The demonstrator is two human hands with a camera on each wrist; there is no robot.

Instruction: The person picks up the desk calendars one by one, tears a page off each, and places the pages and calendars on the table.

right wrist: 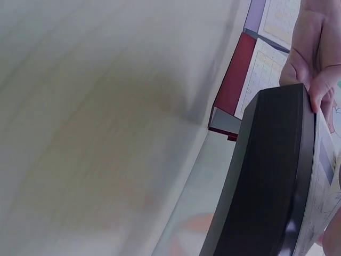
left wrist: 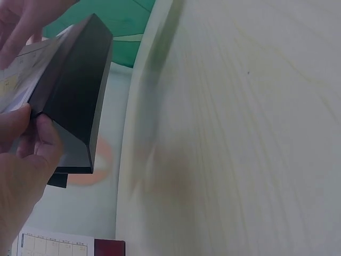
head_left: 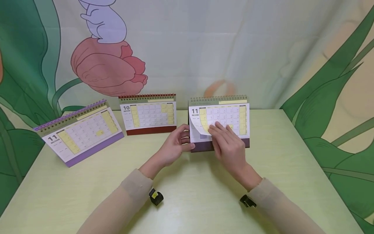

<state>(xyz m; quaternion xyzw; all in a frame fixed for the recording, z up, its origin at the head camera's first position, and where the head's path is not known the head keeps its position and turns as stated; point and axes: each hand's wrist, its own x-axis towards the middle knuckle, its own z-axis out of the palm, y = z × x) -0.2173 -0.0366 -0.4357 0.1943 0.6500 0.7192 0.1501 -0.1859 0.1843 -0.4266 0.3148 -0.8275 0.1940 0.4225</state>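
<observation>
A dark-based desk calendar (head_left: 220,145) showing month 11 is in front of me, its dark base (left wrist: 80,74) also seen in the left wrist view. My left hand (head_left: 175,146) grips its lower left edge, thumb in front and fingers curled behind. My right hand (head_left: 230,148) lies over the front, its extended fingers touching the page (head_left: 196,125). That page bows away from the sheet beneath at its lower left. Whether the right thumb pinches the paper is hidden.
A red-based calendar (head_left: 152,130) showing month 10 stands left of my left hand. Farther left, a purple-based calendar (head_left: 96,150) showing month 11 stands at an angle. All are on a pale table (head_left: 187,208), with a printed curtain (head_left: 181,48) behind.
</observation>
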